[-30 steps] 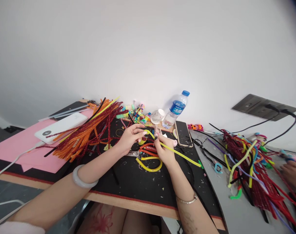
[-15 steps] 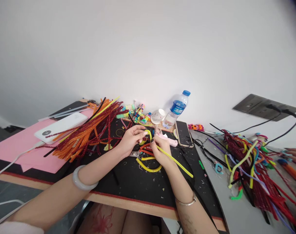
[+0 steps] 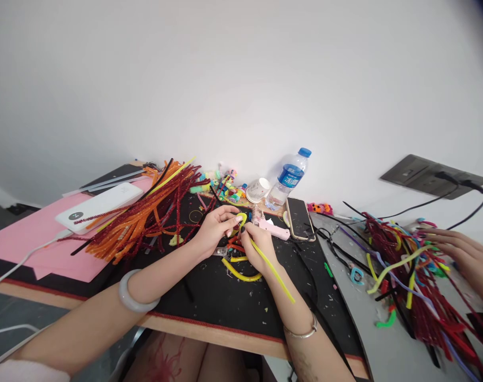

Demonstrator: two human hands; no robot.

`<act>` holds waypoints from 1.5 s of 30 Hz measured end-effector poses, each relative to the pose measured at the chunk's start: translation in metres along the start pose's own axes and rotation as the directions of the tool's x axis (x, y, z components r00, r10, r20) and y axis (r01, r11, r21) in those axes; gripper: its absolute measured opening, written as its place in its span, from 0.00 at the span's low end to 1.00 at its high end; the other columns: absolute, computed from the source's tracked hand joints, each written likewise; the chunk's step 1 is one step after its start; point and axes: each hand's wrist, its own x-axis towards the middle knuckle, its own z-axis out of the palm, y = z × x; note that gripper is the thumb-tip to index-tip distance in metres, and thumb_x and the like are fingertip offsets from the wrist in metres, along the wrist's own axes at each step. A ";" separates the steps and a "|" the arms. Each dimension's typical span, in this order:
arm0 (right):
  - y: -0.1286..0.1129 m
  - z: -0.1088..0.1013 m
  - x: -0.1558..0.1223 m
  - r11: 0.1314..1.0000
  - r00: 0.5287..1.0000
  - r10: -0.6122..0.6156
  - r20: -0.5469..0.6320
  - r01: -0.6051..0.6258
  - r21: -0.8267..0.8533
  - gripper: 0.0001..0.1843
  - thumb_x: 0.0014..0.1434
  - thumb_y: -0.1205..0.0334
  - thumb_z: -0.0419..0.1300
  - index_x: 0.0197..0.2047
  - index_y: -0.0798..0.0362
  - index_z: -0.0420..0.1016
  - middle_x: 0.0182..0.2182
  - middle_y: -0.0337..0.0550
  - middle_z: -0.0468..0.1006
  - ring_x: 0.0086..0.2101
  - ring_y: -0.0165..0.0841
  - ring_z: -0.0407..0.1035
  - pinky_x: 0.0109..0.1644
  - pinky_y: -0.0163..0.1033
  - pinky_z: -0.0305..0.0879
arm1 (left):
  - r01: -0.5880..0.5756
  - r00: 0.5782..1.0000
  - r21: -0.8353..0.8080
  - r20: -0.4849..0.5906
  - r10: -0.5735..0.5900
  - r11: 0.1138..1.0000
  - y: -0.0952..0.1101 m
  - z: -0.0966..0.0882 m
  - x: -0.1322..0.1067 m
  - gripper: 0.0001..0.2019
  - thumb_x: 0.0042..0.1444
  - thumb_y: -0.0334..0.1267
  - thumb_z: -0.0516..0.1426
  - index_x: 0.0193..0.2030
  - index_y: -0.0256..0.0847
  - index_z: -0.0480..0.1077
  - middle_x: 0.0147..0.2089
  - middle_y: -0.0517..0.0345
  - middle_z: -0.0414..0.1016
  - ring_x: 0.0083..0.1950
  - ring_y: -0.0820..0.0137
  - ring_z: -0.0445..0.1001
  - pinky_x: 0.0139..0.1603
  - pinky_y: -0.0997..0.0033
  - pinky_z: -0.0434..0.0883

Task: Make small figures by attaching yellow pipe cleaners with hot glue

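Note:
Both hands meet over the black mat (image 3: 209,305) and pinch one yellow pipe cleaner (image 3: 273,274). My left hand (image 3: 216,229) holds its bent end between thumb and fingers. Close beside it, my right hand (image 3: 259,245) grips the strip near the bend, and the long free end slants down over my right wrist. Below the hands lie yellow-handled pliers (image 3: 241,270), their jaws partly under my fingers. Some red-orange pieces show between the hands, partly hidden. Just behind my right hand rests a pink glue gun (image 3: 275,229).
Orange and dark red pipe cleaners (image 3: 133,223) lie left with a white power bank (image 3: 100,207) on pink paper (image 3: 22,239). Behind stand a paper cup (image 3: 257,190), water bottle (image 3: 288,179) and phone (image 3: 300,218). At right, another person's hand (image 3: 464,260) touches a colourful pile (image 3: 416,281).
My right hand has shifted slightly left, closer to my left hand, and the strip's free end has swung down and left. The other person's hand has reached further in over the right pile.

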 end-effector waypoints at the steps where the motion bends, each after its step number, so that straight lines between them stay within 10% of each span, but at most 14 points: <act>1: -0.001 0.000 0.000 1.000 1.000 -0.001 0.003 0.001 0.000 0.12 0.59 0.67 0.45 0.23 0.53 0.56 0.19 0.34 0.60 0.21 0.26 0.56 0.27 0.32 0.50 | -0.004 1.000 0.012 0.003 0.004 1.000 0.000 0.000 0.000 0.13 0.44 0.37 0.63 0.36 0.36 0.67 0.23 0.66 0.66 0.18 0.85 0.56 0.19 0.82 0.53; 21: 0.002 0.007 -0.003 0.994 0.992 0.112 0.050 -0.112 0.006 0.11 0.62 0.64 0.41 0.43 0.53 0.62 0.20 0.38 0.70 0.22 0.30 0.66 0.30 0.33 0.60 | -0.084 0.990 0.087 -0.102 0.093 0.993 -0.001 -0.002 0.002 0.13 0.46 0.37 0.61 0.38 0.37 0.67 0.24 0.66 0.65 0.16 0.86 0.52 0.16 0.82 0.50; 45: -0.001 0.013 -0.002 0.995 0.996 0.088 0.027 -0.086 -0.052 0.11 0.61 0.65 0.42 0.38 0.54 0.64 0.19 0.38 0.69 0.19 0.28 0.63 0.26 0.31 0.56 | -0.068 0.992 0.078 -0.101 0.076 0.995 -0.003 0.001 -0.002 0.14 0.44 0.39 0.62 0.37 0.37 0.68 0.24 0.66 0.66 0.17 0.85 0.53 0.16 0.81 0.50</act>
